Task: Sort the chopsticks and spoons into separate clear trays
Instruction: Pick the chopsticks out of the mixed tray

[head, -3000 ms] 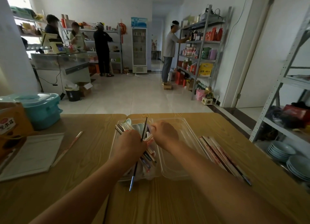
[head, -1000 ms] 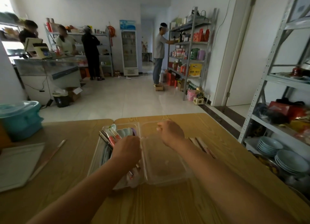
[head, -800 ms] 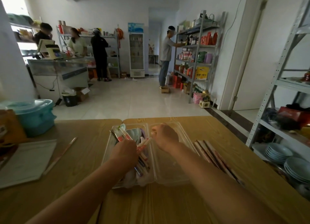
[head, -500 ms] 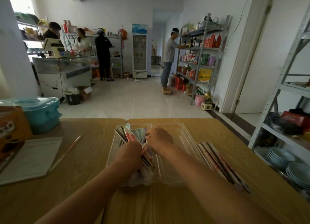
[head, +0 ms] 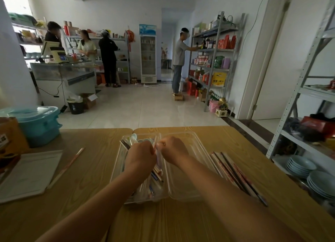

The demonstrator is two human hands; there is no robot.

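**Light, slick sticks in a crowded tray**

Your left hand (head: 140, 157) is curled down into the left clear tray (head: 116, 171), just left of the frame's centre, and looks to be closed round a few chopsticks (head: 156, 171), whose ends stick out below your knuckles; your right hand (head: 173, 150) is almost touching it, thumb and forefinger pinched on the upper end of a pale chopstick (head: 155, 143) that rises between the two hands.

The spoons (head: 134, 137) lie heaped at the tray's far end, mixed in with more sticks; the right clear tray (head: 183, 187) sits edge to edge with the left one; a bundle of chopsticks (head: 235, 171) lies on the table (head: 181, 220) just right of that tray.

Expect the sticks to be light, stiff and smooth, so they will likely slide through a loose pinch; take each one near its middle, or gather several side by side. The spoons look like glossy ceramic or plastic, I cannot tell which; lift them by the handle and set them down gently. The thin trays will probably skid if you drag against them.

The table is wood-grained and flat; a lone chopstick (head: 70, 164) lies at middle left beside a white tray (head: 27, 174), with a teal box (head: 39, 123) behind; stacked plates (head: 319, 183) sit at lower right; people stand at the shop shelves in the upper half.
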